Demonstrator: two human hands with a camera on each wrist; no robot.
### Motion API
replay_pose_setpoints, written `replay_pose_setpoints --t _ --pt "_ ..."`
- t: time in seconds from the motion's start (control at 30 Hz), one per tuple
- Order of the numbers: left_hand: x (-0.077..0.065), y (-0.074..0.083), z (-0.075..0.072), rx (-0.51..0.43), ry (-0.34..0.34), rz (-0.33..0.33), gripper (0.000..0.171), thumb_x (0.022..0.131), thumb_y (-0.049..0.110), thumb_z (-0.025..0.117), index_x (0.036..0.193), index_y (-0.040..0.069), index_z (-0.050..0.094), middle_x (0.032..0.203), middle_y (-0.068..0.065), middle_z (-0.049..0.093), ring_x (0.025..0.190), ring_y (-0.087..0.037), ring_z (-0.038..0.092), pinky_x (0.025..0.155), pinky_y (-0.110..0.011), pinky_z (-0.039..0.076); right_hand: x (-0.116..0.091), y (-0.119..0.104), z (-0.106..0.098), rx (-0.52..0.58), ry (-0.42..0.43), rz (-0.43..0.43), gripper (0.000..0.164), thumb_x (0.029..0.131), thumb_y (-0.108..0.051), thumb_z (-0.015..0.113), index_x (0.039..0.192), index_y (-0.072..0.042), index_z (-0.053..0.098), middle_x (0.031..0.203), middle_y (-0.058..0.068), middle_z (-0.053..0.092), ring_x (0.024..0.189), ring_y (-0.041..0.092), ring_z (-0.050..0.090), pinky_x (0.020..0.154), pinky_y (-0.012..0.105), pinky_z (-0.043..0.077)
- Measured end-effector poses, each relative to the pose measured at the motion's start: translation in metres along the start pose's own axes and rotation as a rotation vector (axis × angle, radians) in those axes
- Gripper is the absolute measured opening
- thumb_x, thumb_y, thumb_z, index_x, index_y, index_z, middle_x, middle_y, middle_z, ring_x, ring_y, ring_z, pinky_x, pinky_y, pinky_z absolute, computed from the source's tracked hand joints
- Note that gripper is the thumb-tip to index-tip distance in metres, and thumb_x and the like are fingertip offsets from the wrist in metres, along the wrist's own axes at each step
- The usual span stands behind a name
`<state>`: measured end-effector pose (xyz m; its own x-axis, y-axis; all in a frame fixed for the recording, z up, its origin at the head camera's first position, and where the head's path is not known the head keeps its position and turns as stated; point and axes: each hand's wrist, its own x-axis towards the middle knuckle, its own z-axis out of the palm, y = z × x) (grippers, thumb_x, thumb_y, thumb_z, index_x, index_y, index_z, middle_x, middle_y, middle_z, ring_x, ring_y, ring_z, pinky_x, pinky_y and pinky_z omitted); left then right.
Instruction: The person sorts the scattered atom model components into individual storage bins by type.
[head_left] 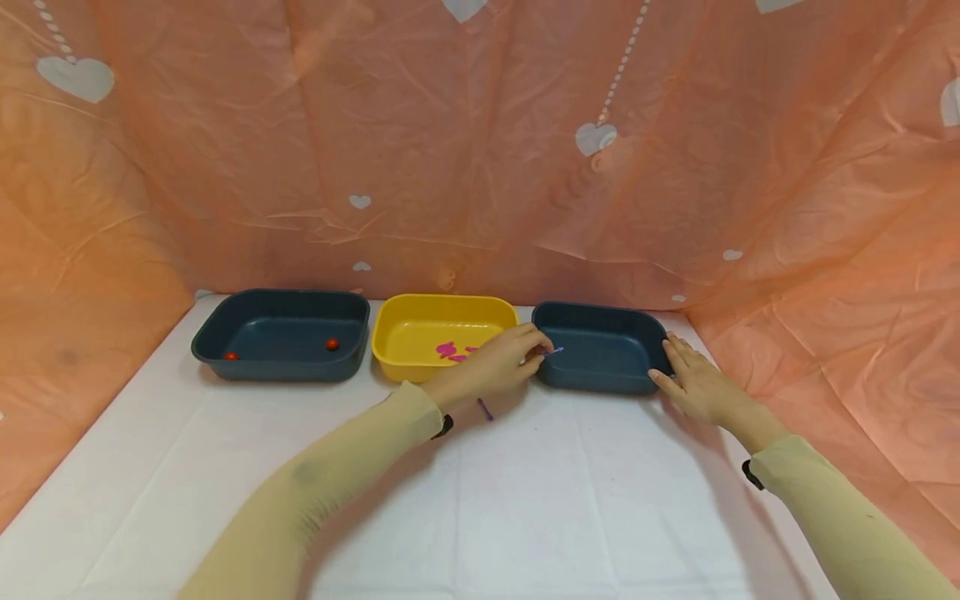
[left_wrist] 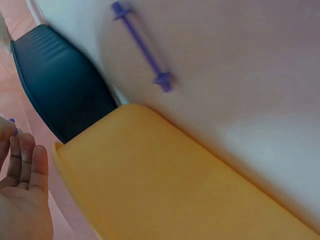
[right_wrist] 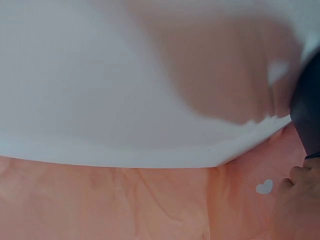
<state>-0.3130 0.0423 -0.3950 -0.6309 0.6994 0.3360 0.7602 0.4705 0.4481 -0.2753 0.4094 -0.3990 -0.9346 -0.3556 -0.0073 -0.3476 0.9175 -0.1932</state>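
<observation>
My left hand (head_left: pixel 502 360) is at the left end of the right dark blue bin (head_left: pixel 600 387), pinching a thin purple rod (head_left: pixel 553 352) between thumb and fingertips. The rod's tip reaches over that bin's rim. In the left wrist view, only small purple bits of it show at the fingertips. A second purple rod (left_wrist: pixel 142 47), knobbed at both ends, lies on the white tablecloth below the left forearm. At the bin's right end, my right hand (head_left: pixel 701 387) rests against the rim with extended fingers, its thumb at the front corner.
The yellow bin (head_left: pixel 397 369) in the middle holds several flat pink pieces (head_left: pixel 447 350). Farther left, another dark blue bin (head_left: pixel 285 368) has two small red balls (head_left: pixel 332 343) inside. An orange cloth (head_left: pixel 480 150) with white hearts hangs behind and at both sides.
</observation>
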Motion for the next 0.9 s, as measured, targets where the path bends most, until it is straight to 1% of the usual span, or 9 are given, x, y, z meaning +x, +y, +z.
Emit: replay_pose_setpoints --t 0.1,0.23,0.47,0.57,0.73,0.9 --pt "0.01 0.002 0.001 -0.001 -0.028 -0.04 0.022 0.105 0.009 0.062 0.125 0.004 0.07 0.116 -0.008 0.062 0.104 -0.019 0.061 0.096 -0.025 0.053 0.0 -0.001 0.0 0.001 0.001 0.002 0.081 0.111 -0.043 0.043 0.155 0.021 0.02 0.164 0.04 0.014 0.151 0.059 0.016 0.121 0.068 0.019" --pt "0.024 0.002 0.003 0.001 -0.031 -0.064 0.022 0.106 0.011 0.06 0.125 0.007 0.072 0.119 -0.007 0.062 0.107 -0.02 0.06 0.1 -0.025 0.052 0.001 -0.002 0.0 -0.002 0.003 0.004 0.08 0.112 -0.043 0.043 0.155 0.02 0.02 0.164 0.04 0.014 0.15 0.059 0.017 0.122 0.067 0.019" --pt "0.044 0.002 0.008 0.005 -0.02 -0.089 0.022 0.105 0.01 0.062 0.123 0.004 0.073 0.118 -0.009 0.064 0.108 -0.022 0.062 0.102 -0.028 0.052 0.001 -0.001 0.0 -0.011 -0.004 0.01 0.081 0.111 -0.044 0.043 0.156 0.02 0.02 0.165 0.039 0.014 0.151 0.058 0.017 0.122 0.067 0.019" --pt "0.05 0.002 0.011 0.018 -0.034 -0.106 0.022 0.105 0.01 0.061 0.123 0.004 0.073 0.118 -0.009 0.064 0.108 -0.022 0.063 0.102 -0.027 0.052 0.0 -0.001 0.001 -0.015 -0.001 0.011 0.08 0.111 -0.043 0.044 0.155 0.02 0.021 0.165 0.039 0.015 0.15 0.058 0.017 0.121 0.067 0.02" --pt "0.057 0.001 0.016 0.04 -0.061 -0.143 0.022 0.106 0.011 0.06 0.124 0.006 0.073 0.116 -0.008 0.062 0.103 -0.019 0.061 0.095 -0.023 0.052 -0.002 -0.004 0.002 -0.012 0.009 0.01 0.079 0.111 -0.042 0.045 0.155 0.02 0.022 0.164 0.039 0.016 0.15 0.059 0.018 0.121 0.068 0.02" --pt "0.064 -0.002 0.019 0.062 -0.056 -0.16 0.021 0.105 0.009 0.062 0.122 0.008 0.074 0.114 -0.007 0.062 0.102 -0.018 0.06 0.094 -0.023 0.052 -0.002 -0.004 0.0 -0.007 0.022 0.006 0.078 0.111 -0.041 0.045 0.154 0.021 0.023 0.164 0.04 0.016 0.15 0.06 0.018 0.121 0.068 0.02"
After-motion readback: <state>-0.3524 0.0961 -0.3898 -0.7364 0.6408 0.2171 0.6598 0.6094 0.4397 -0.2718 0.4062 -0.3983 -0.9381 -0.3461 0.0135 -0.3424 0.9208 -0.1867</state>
